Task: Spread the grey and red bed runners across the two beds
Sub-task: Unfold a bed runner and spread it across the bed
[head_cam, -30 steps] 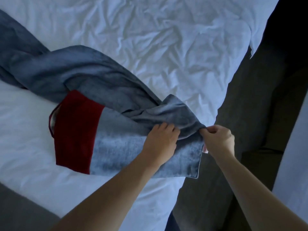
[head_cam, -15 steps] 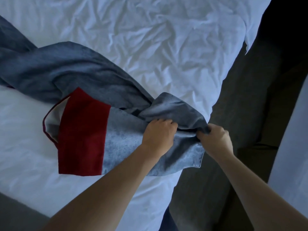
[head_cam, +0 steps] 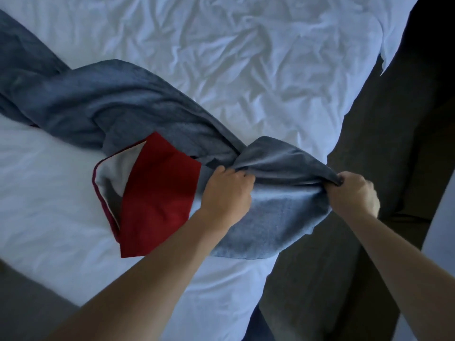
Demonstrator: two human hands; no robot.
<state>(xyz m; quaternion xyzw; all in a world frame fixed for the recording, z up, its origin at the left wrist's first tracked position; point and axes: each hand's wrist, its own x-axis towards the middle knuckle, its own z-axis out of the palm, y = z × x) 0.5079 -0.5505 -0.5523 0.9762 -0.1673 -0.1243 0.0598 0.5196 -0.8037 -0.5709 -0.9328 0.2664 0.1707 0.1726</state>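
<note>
Untwisting the runner at the bed's edge

My left hand (head_cam: 225, 190) and right hand (head_cam: 352, 193) both grip the twisted grey and red bed runner (head_cam: 138, 112) lying bunched on the white bed (head_cam: 258, 57); next I should untwist and pull it flat.

A bed (head_cam: 246, 57) with a creased white sheet fills the view. A twisted grey and red runner (head_cam: 123, 107) lies on it, stretching from ten o'clock toward the edge at four o'clock.
</note>
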